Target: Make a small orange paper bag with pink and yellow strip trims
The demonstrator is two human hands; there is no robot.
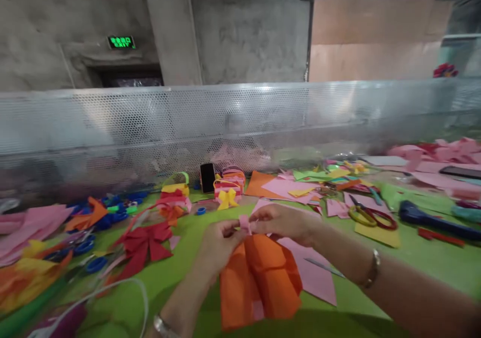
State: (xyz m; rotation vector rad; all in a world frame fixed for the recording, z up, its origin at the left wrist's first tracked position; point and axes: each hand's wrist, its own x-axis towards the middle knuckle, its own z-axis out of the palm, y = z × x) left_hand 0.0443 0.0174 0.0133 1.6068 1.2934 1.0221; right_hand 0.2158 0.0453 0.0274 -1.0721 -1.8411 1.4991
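Observation:
My left hand (220, 247) is closed, its fingertips pinching a small pink strip (244, 221). From the other side my right hand (287, 223) has its fingertips closed on the same strip. Just below the fingers hangs an orange folded felt-like piece (272, 273), creased down the middle, with a bit of pink showing at its lower edge. Whether the strip is joined to the orange piece is hidden by the fingers. Beneath my right forearm lies a pink sheet (319, 280) with a thin pointed blade (323, 267) on it.
Left lie a red bow (148, 242), blue rings (96, 264) and a white cord (145, 298). Small bags with a yellow bow (227, 198) and a phone (207, 177) stand ahead. Scissors (376, 217) and a dark blue tool (436, 221) lie right. Behind rises a perforated metal barrier (240, 102).

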